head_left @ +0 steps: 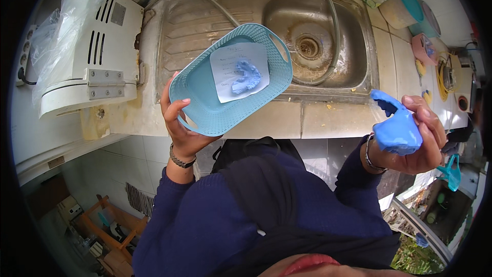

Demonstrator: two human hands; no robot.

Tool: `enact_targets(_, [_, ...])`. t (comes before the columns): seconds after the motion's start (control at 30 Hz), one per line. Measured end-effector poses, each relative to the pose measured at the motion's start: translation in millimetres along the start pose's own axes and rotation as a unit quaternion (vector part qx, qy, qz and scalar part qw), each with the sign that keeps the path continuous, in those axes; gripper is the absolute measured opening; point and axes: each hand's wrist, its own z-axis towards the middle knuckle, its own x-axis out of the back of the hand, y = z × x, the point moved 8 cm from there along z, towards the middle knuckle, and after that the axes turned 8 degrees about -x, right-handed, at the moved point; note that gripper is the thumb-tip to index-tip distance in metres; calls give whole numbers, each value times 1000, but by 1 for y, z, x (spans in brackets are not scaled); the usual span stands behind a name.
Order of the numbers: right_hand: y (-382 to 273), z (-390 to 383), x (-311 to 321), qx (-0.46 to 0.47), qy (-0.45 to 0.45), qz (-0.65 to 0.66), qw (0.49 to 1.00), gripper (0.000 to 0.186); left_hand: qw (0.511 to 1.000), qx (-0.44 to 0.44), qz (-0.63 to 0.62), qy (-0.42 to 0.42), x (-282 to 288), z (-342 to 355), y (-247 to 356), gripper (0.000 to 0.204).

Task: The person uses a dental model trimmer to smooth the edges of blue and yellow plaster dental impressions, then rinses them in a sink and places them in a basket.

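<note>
My left hand [180, 123] grips the near-left end of a light blue plastic basket [202, 115], thumb over its rim by the handle slot. The basket is tilted towards me above the sink's edge. Inside lies a handwritten sheet of white paper [225, 61], and on it rests a pale blue horseshoe-shaped piece that looks like a dental cast [247, 78]. Off to the right, my right hand [428, 133] is closed round a brighter blue dental cast [397, 133] with a thick base and a curved arch, held up and apart from the basket.
Behind the basket is a steel sink [353, 36] with a grey hose [335, 31] curving through its bowl. A white machine [95, 46] partly wrapped in clear plastic stands at left. Tubs [402, 13] and a pink basket [424, 48] line the right counter.
</note>
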Motion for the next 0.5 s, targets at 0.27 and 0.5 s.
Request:
enact_targets(0.27, [189, -85, -41, -71, -282, -280, 915, 30, 999, -2, 20, 46, -36, 20, 44, 94])
enact_targets(0.5, [215, -57, -34, -65, -223, -270, 934, 31, 995, -1, 72, 65, -45, 25, 71, 91])
